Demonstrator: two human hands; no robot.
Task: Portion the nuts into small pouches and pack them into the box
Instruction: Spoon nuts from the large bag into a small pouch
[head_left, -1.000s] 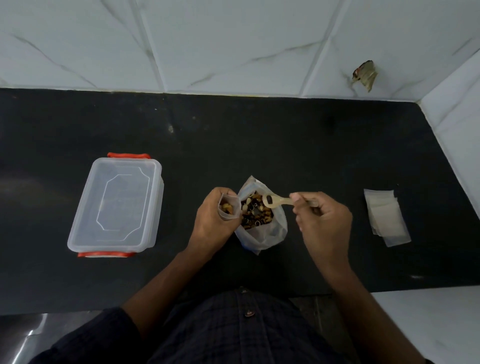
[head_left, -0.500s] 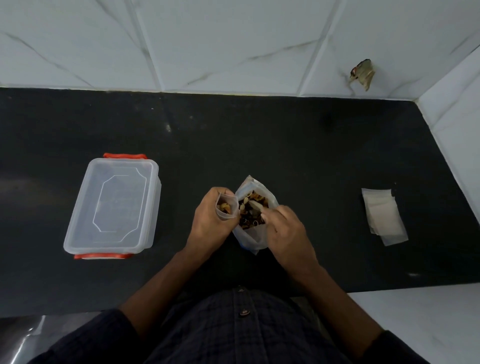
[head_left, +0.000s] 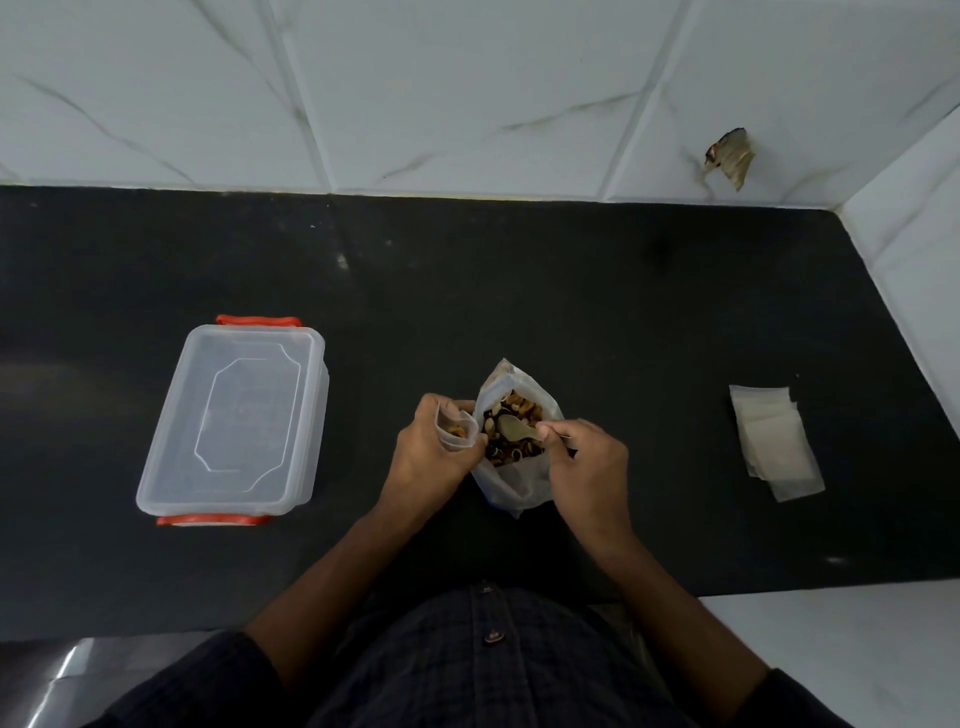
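while a small clear pouch (head_left: 457, 427) is gripped in the curled left hand (head_left: 428, 452), a pale wooden spoon (head_left: 514, 427) is pinched by the right hand (head_left: 584, 467). its rounded bowl is laid on mixed nuts (head_left: 511, 434) in a crinkled plastic bag (head_left: 511, 483).

Clear plastic box (head_left: 234, 415) w/ lid, matt black counter (head_left: 571, 291), glossy marble-look tiles (head_left: 467, 93)

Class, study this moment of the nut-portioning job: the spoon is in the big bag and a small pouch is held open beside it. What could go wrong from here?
1. The small pouch has a narrow mouth; nuts may fall off the spoon onto the black counter.
2. The nut bag stands loosely between the left hand and the right hand, so scooping could tip it.
3. The plastic box has its lid on, so packing needs a free hand.
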